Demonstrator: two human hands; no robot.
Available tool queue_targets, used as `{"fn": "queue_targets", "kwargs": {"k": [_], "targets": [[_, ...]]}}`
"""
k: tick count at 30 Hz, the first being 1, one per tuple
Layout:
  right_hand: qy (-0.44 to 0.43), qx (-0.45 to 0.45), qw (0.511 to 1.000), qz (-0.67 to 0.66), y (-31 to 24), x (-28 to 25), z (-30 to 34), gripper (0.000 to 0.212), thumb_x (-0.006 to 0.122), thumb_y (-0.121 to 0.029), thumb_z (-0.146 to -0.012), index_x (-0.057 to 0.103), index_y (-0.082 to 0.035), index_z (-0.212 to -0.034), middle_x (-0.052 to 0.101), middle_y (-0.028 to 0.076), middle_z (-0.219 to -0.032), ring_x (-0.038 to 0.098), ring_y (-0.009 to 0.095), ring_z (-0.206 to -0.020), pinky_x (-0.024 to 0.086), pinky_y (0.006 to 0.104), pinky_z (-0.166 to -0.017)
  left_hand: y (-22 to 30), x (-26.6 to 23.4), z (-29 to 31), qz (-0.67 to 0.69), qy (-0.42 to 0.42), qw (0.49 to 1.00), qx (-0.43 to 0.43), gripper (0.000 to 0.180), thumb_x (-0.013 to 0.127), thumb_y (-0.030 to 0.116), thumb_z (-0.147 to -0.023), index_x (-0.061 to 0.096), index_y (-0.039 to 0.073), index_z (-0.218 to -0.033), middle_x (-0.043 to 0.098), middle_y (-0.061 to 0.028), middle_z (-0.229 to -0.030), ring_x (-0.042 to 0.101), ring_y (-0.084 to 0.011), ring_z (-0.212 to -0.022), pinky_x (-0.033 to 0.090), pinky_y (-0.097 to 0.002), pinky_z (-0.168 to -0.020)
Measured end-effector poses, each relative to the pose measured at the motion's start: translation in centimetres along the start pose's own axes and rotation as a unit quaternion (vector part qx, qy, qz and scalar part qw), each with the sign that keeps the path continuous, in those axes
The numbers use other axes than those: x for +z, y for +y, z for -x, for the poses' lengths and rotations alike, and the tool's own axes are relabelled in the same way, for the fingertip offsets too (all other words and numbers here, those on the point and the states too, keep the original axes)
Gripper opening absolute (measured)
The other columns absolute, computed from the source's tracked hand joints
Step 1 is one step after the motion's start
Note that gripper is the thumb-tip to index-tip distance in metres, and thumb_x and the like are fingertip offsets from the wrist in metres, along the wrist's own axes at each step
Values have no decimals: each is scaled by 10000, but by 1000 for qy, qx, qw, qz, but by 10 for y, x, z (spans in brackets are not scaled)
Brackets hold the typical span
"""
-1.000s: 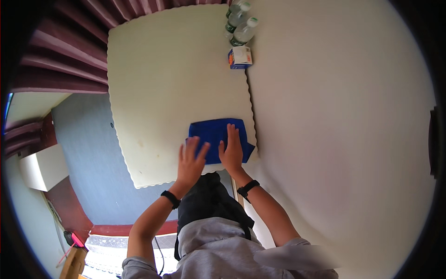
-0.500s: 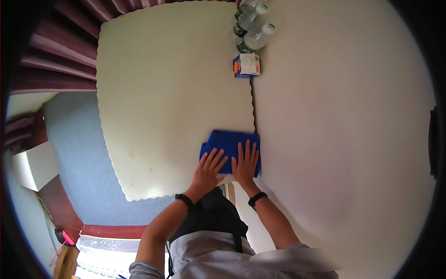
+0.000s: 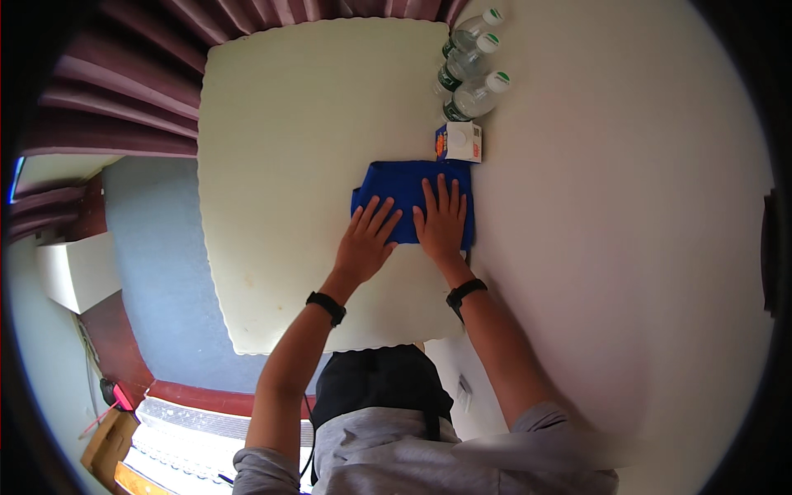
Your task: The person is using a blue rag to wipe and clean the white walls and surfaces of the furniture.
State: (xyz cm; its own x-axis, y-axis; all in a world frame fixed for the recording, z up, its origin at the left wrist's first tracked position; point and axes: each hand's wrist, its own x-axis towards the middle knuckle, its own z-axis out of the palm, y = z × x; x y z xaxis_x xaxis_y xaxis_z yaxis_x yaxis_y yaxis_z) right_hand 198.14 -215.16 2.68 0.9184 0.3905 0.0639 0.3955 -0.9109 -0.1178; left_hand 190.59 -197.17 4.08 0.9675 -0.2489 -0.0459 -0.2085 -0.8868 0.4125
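Observation:
A folded blue cloth (image 3: 406,178) lies flat on the pale, scallop-edged tabletop (image 3: 276,173), along its right side by the wall. My left hand (image 3: 368,241) rests palm down with fingers spread over the cloth's near left part. On the right half of the same cloth, my right hand (image 3: 443,224) lies flat, its fingers pointing away from me and slightly apart. Both hands press on top of the cloth and neither grips it. The cloth's far edge reaches close to a blue and white carton (image 3: 464,142).
Beyond the carton, three clear bottles (image 3: 476,99) with white and green caps stand against the white wall (image 3: 627,214). Purple curtains (image 3: 124,87) hang along the far and left sides. Left of the table are a blue floor surface (image 3: 161,272) and a white box (image 3: 82,271).
Both hands have moved away from me across the table, and the blue cloth has slid with them from the near edge toward the carton. The view has shifted slightly.

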Motion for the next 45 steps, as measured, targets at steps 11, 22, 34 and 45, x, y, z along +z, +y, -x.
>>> {"fn": "queue_targets", "kwargs": {"k": [11,22,34,45], "targets": [[-174,-103,974,-101,-66,-27,194,633,599,-392,-901,419,-156,-1460,309,153,-1547,241,413,-1434,198,605,-1135,37,0,210,44,-172,984,26,735,642,516,-837,441,163,-1450,334,-124,-1546,275,-332,-1445,228,-495,-1167],[-152,-71,979,-120,-127,-8,91,561,537,-355,-946,430,-154,-1459,277,153,-1566,199,399,-1455,136,585,-1144,-30,-15,144,53,-80,989,-112,680,563,509,-893,472,76,-1409,349,-136,-1537,257,-348,-1447,170,-508,-1179],[-38,26,998,-32,-146,29,-147,574,441,-412,-984,371,-161,-1496,238,149,-1582,153,386,-1472,109,563,-1162,-230,-98,-19,-35,62,993,-90,616,495,408,-957,405,34,-1438,312,-140,-1554,273,-337,-1442,205,-521,-1164],[38,-72,997,-12,-118,48,-306,606,420,-533,-978,410,-175,-1467,301,132,-1555,221,376,-1450,147,562,-1157,-262,-95,-6,-82,130,967,-203,579,348,387,-984,403,13,-1423,361,-153,-1526,285,-338,-1439,176,-547,-1167]]}}
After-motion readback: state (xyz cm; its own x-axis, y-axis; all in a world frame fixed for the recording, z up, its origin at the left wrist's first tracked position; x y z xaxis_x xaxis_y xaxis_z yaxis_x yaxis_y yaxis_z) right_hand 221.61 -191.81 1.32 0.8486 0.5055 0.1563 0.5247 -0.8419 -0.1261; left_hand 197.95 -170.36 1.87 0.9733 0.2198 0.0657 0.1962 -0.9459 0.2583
